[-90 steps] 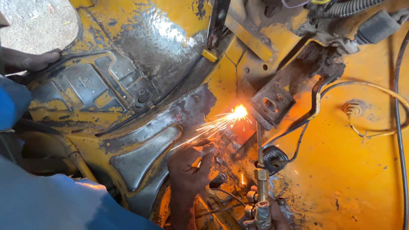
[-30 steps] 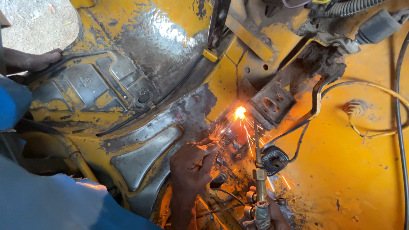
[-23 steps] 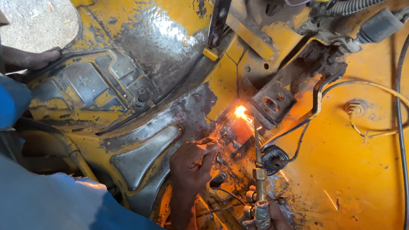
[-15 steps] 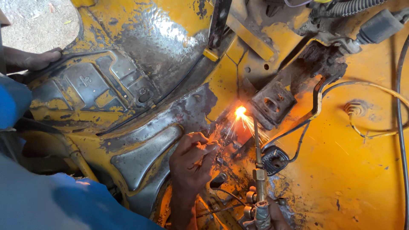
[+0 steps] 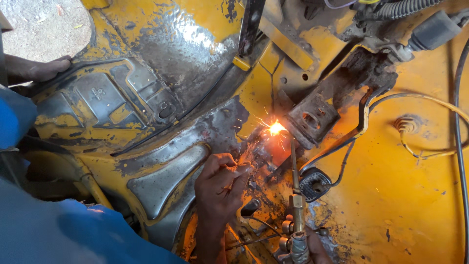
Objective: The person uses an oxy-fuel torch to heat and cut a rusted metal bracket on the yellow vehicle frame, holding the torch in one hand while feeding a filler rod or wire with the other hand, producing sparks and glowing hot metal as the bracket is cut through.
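Observation:
My left hand [image 5: 220,183] pinches a thin filler rod [image 5: 247,152] whose tip points up at a bright flame spot [image 5: 276,128] on the scorched seam of a yellow vehicle body panel [image 5: 400,195]. At the bottom edge, my right hand [image 5: 316,250] is only partly visible and grips a brass gas torch [image 5: 296,215]. The torch's thin nozzle runs straight up to the glowing spot. A few small sparks fly around the flame. A rusty metal bracket [image 5: 312,120] sits just right of the heated point.
Another person's hand [image 5: 46,68], in a blue sleeve, rests on the panel edge at upper left. Blue cloth [image 5: 63,230] fills the lower left. Black and yellow cables [image 5: 425,146] loop at right, with a black rubber grommet [image 5: 315,183] beside the torch. Bare ground [image 5: 44,24] shows top left.
The long spray of sparks toward the left has shrunk to a small glow. My left hand has edged up toward the flame. The torch has barely moved.

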A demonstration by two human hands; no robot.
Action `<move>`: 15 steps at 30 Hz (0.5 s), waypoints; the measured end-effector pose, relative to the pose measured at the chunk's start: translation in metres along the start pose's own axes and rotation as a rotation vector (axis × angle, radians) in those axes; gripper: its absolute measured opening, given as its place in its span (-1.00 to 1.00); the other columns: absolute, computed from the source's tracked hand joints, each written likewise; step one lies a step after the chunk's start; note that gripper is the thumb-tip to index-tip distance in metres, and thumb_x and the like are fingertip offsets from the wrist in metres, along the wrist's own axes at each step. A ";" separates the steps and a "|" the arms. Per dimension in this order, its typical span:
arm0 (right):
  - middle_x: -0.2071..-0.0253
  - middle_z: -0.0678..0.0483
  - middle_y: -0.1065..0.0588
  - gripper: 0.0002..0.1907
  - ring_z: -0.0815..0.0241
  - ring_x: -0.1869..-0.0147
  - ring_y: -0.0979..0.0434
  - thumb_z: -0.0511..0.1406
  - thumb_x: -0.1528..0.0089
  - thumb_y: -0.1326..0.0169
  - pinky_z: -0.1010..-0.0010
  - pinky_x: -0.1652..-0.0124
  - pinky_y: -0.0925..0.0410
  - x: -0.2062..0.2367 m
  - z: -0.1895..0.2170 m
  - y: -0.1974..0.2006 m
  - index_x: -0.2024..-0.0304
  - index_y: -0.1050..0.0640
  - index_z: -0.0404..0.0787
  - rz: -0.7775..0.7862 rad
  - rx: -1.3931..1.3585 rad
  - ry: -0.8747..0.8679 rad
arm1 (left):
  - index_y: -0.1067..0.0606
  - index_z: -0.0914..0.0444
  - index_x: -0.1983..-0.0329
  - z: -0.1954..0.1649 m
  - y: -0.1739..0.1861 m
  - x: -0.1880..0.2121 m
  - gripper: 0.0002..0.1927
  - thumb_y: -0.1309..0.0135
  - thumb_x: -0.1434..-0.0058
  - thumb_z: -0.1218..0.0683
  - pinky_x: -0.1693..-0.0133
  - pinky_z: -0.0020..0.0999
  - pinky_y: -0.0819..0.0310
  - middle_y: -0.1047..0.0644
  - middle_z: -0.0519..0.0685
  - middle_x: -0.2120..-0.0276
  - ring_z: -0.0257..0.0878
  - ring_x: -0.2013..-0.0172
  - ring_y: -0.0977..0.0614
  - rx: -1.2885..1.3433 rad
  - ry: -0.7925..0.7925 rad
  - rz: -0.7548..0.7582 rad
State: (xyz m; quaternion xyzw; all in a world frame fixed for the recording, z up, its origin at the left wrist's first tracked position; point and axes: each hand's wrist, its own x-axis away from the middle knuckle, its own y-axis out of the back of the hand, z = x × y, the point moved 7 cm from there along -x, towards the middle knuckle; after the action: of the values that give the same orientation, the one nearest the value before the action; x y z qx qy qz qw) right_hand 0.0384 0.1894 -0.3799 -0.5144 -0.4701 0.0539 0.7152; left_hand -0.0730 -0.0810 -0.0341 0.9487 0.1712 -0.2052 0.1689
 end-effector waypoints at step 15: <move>0.32 0.03 -0.47 -0.62 -0.01 0.54 -0.45 -0.15 -0.28 0.04 0.11 0.61 -0.38 -0.004 0.004 -0.001 -0.13 -0.41 -0.07 -0.054 0.020 0.050 | -0.68 0.28 0.21 -0.003 0.000 -0.002 -0.81 -0.35 -0.09 0.28 0.43 -0.45 -0.38 -0.51 -0.02 0.26 -0.33 0.43 -0.52 -0.017 -0.010 0.005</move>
State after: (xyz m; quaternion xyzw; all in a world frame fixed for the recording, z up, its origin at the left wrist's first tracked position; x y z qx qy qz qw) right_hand 0.0328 0.1896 -0.3811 -0.4954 -0.4652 0.0263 0.7331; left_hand -0.0735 -0.0801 -0.0304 0.9466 0.1698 -0.2082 0.1785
